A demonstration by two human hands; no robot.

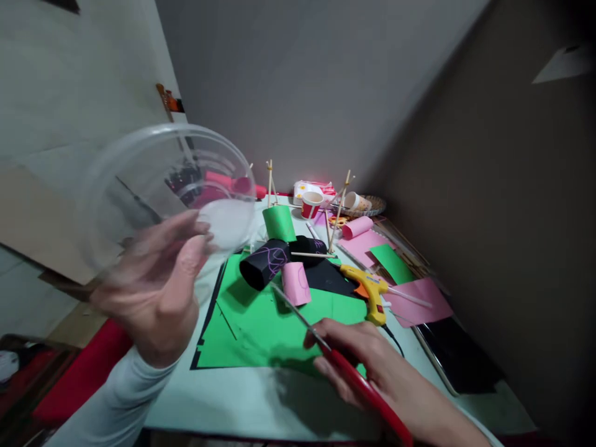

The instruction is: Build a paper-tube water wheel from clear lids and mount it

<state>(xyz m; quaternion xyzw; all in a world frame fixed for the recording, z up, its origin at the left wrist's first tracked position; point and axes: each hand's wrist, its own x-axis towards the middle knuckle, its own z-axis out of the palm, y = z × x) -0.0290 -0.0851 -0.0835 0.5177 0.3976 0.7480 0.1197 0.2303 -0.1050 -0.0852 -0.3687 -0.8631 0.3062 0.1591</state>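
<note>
My left hand [156, 282] is raised at the left, closed on a clear round plastic container [170, 131] with its wide rim toward me. Motion blurs both somewhat. Low at the right, my right hand [367, 354] grips a red-handled tool with a thin metal blade [367, 391]; I cannot tell whether it is scissors or a knife. The blade points up and left toward a black paper tube [265, 264] and a pink paper tube [296, 283]. A green paper tube [279, 223] stands behind these, and green paper sheets [270, 335] lie underneath.
A yellow glue gun [370, 288] lies right of the green sheets, its cord trailing. Thin sticks [342, 208] stand joined upright behind. Farther back are a red-and-white paper cup [311, 205] and a basket [377, 205]. Pink paper [421, 301] and a dark flat device [456, 354] lie at the right.
</note>
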